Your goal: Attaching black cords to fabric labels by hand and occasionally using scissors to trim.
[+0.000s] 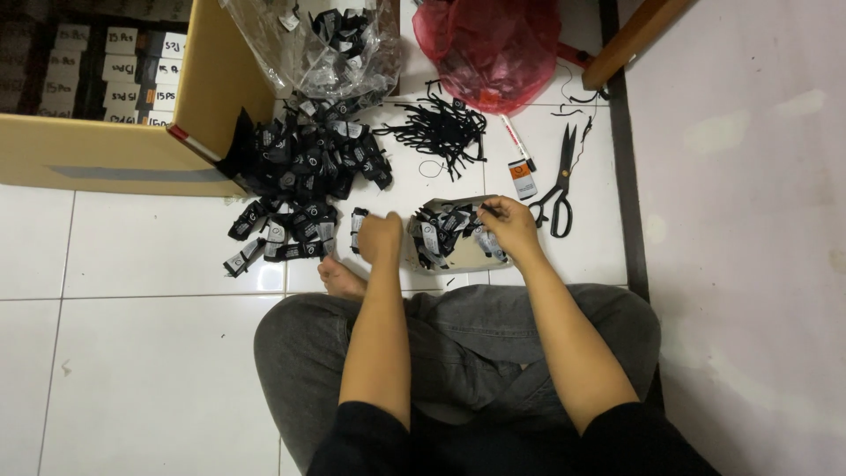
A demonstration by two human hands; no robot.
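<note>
A: Sorting appears to be the step in hand: we have our right hand (509, 227) over the small cardboard tray (458, 256) on the floor, fingers (490, 209) pinched narrow on what looks like one black tag (486, 210) at the tray's far edge.

B: And our left hand (381, 238)?

A: Curled into a loose fist just left of the tray, beside the black tag pile (308, 176). We cannot tell whether it holds anything.

B: Which way does the pinched tag point?

A: Too small to say with confidence. The tags in the tray (441, 234) lie mostly with their long axes running away from us, tilted slightly left.

B: What does the next move call for?

A: In our judgement, a light two-finger grip, lifting one tag clear without dragging its neighbours, and keeping its long axis in line with the rest.

B: Anything near the working area?

A: Scissors (559, 189) lie just right of the tray, blades pointing away from us. A bundle of black strings (441, 132) lies beyond, with a red plastic bag (493, 44) and a cardboard box (115, 150) farther off.
</note>
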